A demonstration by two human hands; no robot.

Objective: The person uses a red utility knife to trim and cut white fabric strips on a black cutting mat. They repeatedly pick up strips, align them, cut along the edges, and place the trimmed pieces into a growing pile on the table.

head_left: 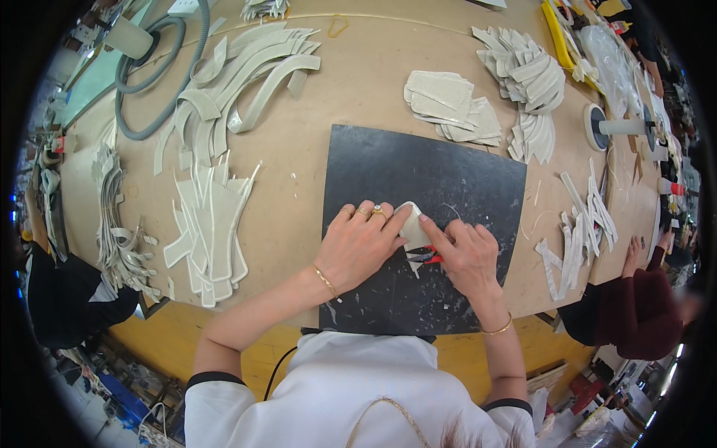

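Observation:
A small off-white piece with a pale raised edge is held over a black mat. My left hand grips its left side, fingers pressed along the edge. Closed around red-handled cutting pliers, my right hand also has its thumb against the piece's upper right edge. The metal jaws of the pliers lie across the lower part of the piece, pointing left. My right palm hides most of their handles. Small white scraps are scattered on the mat.
Stacks of similar off-white pieces and long curved strips lie left. More stacks sit at the back right, narrow strips at the right. A grey hose curls at the far left. A co-worker's sleeve shows at right.

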